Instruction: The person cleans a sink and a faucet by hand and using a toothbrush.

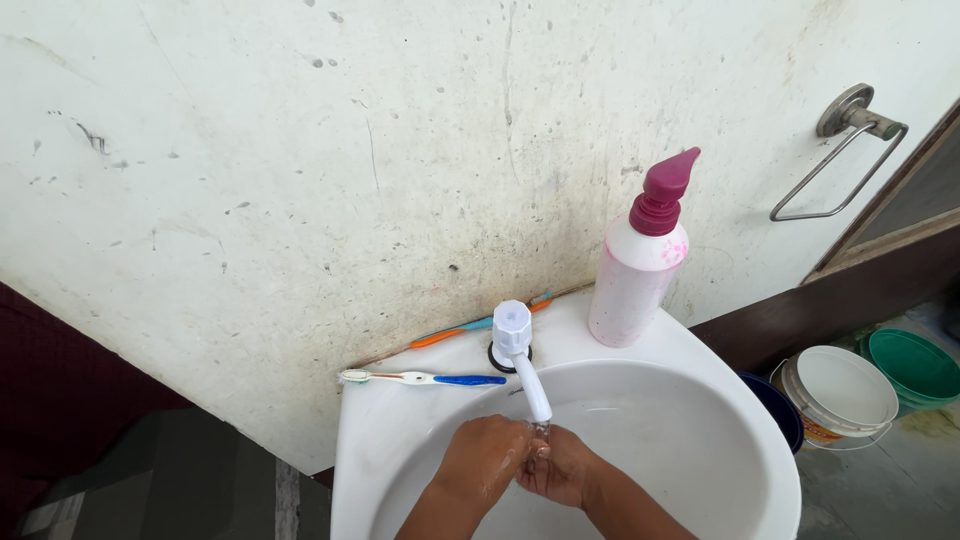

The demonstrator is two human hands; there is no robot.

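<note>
left hand (483,459) and right hand (560,465) loosely curled, empty, touching under the white tap (522,358)

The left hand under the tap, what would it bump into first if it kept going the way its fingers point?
The left hand points across the sink toward the right hand, and the two already seem to touch under the white tap. So it would probably meet the right hand first, though depth is hard to judge.

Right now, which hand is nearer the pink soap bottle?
Right. The right hand is under the tap, below-left of the bottle; the left hand is beyond it, farther left.
</note>
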